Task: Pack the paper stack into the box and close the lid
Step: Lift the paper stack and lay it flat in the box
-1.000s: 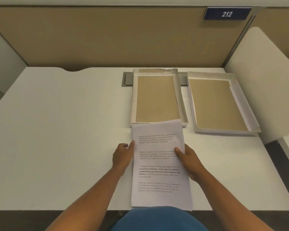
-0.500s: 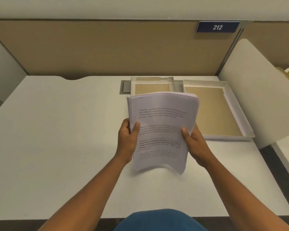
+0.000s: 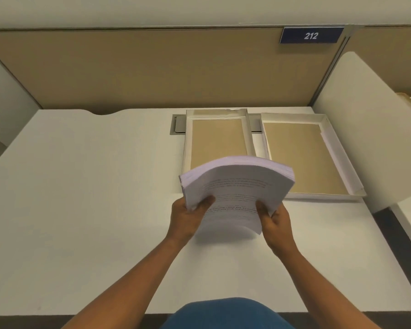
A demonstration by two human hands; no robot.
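Observation:
I hold a thick stack of printed white paper above the desk, bowed upward in the middle. My left hand grips its left edge and my right hand grips its right edge. Behind it lies an open white box with a brown cardboard floor; the stack's far end covers the box's near edge. To the right lies a second, wider white tray, the lid, turned inside up with a brown inner face.
The white desk ends at a tan partition carrying a blue "212" sign. A grey cable hatch sits behind the box. A white side panel rises at the desk's right edge.
The stack lay flat on the desk a second ago; both hands lifted it by its sides and now carry it forward, tilting down toward the box.

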